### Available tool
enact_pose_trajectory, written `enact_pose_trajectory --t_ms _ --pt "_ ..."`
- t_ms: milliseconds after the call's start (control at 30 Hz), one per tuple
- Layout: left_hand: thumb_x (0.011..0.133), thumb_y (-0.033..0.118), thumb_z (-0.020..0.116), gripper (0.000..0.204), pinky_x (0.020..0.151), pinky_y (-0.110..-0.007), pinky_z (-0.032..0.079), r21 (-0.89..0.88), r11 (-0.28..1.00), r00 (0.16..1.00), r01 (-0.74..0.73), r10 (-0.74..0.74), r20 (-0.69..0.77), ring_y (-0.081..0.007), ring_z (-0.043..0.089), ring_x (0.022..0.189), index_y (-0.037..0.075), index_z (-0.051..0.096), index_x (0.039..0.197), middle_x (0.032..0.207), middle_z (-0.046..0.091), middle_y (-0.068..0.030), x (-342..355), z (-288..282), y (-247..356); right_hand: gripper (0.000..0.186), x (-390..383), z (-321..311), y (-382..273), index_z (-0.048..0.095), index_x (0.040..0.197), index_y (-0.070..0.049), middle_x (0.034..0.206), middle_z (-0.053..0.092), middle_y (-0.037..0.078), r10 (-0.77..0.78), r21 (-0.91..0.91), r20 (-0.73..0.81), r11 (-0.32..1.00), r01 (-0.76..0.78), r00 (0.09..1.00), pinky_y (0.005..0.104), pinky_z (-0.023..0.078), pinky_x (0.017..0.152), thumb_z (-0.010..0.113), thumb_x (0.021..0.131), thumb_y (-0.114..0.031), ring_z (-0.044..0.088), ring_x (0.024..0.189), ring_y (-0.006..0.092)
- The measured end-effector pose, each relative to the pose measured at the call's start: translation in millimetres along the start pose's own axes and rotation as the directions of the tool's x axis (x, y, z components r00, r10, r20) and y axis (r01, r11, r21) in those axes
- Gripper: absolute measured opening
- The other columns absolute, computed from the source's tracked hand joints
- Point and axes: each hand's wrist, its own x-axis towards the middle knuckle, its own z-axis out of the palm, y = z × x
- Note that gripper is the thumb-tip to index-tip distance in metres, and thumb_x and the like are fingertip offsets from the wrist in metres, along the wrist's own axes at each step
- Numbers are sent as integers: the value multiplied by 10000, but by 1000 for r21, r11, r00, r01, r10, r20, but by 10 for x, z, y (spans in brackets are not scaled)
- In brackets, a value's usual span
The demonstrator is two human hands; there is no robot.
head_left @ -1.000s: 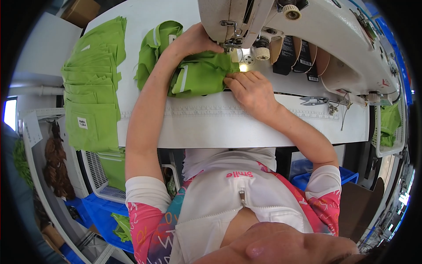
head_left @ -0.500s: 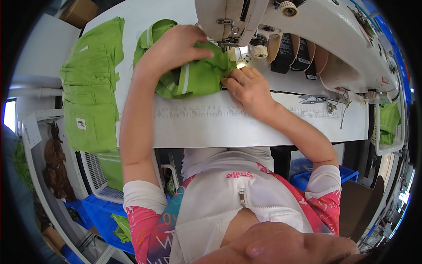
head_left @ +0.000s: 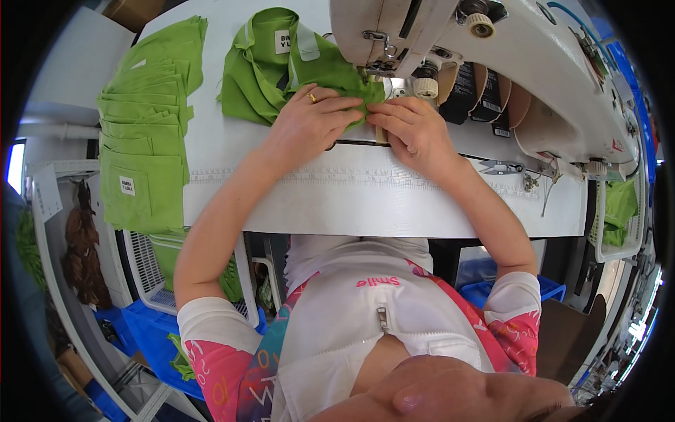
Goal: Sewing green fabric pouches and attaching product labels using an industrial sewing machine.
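Note:
A bunched green fabric piece (head_left: 242, 95) with a white label and white strips lies at the needle end of a white sewing machine (head_left: 548, 91). Its right end runs under the presser foot (head_left: 380, 69). My left hand (head_left: 304, 128), with a ring on one finger, grips the near edge of the cloth, its thumb hidden. Just right of it, close to the foot, my right hand (head_left: 411, 130) pinches the cloth's right corner. The fingertips of both hands almost meet.
Left on the white table (head_left: 316, 214) lies a stack of green pocketed pieces (head_left: 144, 151). A ruler strip (head_left: 281, 177) runs along the front. Thread snips (head_left: 500, 167) lie at right. Baskets of green cloth stand below left and at far right (head_left: 619, 218).
My left hand has come down from the top of the cloth to its near edge, beside my right hand. The cloth has turned and spread, baring its label.

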Motion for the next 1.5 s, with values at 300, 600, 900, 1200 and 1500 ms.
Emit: enact_pose_trajectory --t_ms 300,600,900,1200,1500 --pt "798 93 615 209 976 -411 383 -69 997 998 -30 27 -49 -237 570 1003 107 689 993 1103 647 -15 281 69 -336 295 66 56 69 636 1021 -117 991 593 60 253 -164 54 956 -242 966 375 480 700 609 742 -26 583 815 256" --pt "804 155 650 131 954 -345 385 184 983 874 29 64 -481 -189 590 945 109 684 922 958 651 1 255 -218 -415 354 -240 -159 -170 599 1088 -64 1113 575 104 237 -195 34 954 -226 971 387 470 827 593 739 -1 561 998 297" --pt "858 121 595 583 947 -323 408 -245 829 778 503 -558 -289 -309 543 1117 144 371 1397 1237 548 -201 31 -266 -1117 249 -223 -91 -420 624 978 -20 1057 602 118 171 15 -30 985 -171 985 380 472 823 642 731 6 571 960 296" --pt "862 56 539 576 925 -398 409 -194 685 645 702 -727 -236 -381 509 1132 55 324 1397 1266 509 -226 -1461 -586 303 347 -45 -138 -864 591 1036 -13 1054 588 150 138 343 -63 933 -108 988 366 473 792 713 712 -44 572 935 311" --pt "851 138 633 459 939 -269 387 -867 361 574 344 -811 -111 -183 523 1121 -26 499 1258 1199 565 -151 -1655 -956 401 360 296 170 -1013 580 1100 -6 1092 590 166 293 439 265 811 -386 919 368 511 662 688 796 -164 605 902 303"
